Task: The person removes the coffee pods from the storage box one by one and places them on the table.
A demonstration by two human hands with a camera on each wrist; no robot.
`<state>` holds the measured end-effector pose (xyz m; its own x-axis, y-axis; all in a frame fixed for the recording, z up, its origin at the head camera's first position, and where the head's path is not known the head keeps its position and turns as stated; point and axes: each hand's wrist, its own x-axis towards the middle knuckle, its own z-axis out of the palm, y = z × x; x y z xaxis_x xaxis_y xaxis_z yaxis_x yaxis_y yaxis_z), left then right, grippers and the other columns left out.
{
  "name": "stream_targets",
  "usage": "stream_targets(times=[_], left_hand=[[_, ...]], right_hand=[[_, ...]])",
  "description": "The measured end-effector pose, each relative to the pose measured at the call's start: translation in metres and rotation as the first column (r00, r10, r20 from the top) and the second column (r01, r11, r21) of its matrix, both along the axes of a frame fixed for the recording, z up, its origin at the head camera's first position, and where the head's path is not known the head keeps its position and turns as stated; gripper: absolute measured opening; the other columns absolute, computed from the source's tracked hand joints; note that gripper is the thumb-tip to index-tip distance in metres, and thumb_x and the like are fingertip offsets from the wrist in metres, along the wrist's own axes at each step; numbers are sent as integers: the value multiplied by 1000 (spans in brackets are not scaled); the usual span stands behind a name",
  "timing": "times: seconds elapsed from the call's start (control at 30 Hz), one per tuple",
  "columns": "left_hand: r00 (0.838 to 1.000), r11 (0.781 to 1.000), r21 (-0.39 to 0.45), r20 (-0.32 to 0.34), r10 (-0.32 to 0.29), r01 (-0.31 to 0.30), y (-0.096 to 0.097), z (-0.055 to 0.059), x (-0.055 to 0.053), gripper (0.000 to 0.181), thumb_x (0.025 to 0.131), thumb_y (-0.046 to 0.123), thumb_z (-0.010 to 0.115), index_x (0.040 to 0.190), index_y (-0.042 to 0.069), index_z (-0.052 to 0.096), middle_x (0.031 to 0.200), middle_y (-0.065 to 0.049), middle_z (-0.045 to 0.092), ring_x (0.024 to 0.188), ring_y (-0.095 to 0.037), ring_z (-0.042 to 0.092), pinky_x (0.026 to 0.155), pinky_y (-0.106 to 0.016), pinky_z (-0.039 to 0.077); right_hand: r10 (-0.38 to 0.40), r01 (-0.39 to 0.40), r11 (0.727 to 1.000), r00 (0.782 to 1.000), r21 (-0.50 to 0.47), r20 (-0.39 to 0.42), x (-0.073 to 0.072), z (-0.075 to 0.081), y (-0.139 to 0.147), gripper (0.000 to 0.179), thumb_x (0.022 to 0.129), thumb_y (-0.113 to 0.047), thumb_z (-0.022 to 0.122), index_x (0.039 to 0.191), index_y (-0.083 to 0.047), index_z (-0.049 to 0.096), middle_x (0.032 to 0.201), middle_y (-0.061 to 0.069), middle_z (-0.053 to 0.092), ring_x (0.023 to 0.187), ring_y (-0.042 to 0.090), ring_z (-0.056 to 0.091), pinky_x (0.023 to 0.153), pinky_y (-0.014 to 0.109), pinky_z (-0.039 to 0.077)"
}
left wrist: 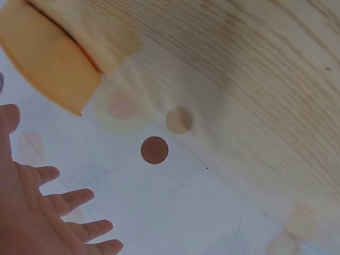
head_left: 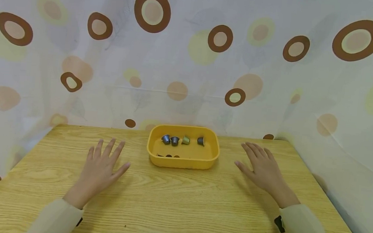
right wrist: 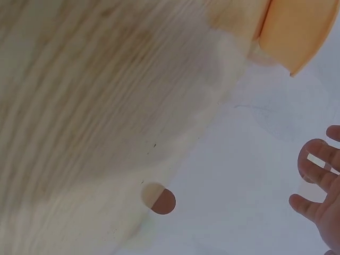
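Observation:
A yellow tray [head_left: 182,163] stands at the back middle of the table. Inside it lie several coffee capsules: a blue one [head_left: 166,139], a dark grey-blue one [head_left: 174,141], a green one [head_left: 186,140] and a dark one [head_left: 201,141]. More small dark and brown pieces show along the near wall, mostly hidden by it. To the left of the tray my left hand [head_left: 100,170] hovers with spread fingers, holding nothing. My right hand [head_left: 263,171] is held out on the other side, fingers extended, also holding nothing. Neither hand touches the tray.
The wood-grain table [head_left: 178,204] ends at the back against a pale curtain [head_left: 190,68] patterned with brown rings and coloured spots. This cloth also hangs along the left and right sides. In both wrist views the tray's outer wall [left wrist: 50,58] appears near an upper corner.

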<state>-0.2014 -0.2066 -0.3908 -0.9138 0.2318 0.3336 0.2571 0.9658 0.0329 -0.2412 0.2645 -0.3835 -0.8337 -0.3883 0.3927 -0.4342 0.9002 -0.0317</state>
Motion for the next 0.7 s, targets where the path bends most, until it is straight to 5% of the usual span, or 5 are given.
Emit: stream_targets(times=[0.23,0.7], left_hand=[[1000,1000,4,-8,-9,9,7,2,-5,67,90,53,41,145,16,27,144,-19,32,131,-47,22,102,-63,21],[999,998,21,-8,-51,52,22,8,-17,64,91,50,41,143,15,29,142,-18,36,129,-43,29,100,-60,29]], right_hand=[[21,-21,1000,998,-1,-54,-10,0,-6,62,88,-43,53,134,-4,43,131,18,49,122,37,43,101,56,30],[29,-28,999,999,19,-18,-28,0,-18,59,90,-45,49,134,-6,43,128,17,52,118,37,47,99,56,32]])
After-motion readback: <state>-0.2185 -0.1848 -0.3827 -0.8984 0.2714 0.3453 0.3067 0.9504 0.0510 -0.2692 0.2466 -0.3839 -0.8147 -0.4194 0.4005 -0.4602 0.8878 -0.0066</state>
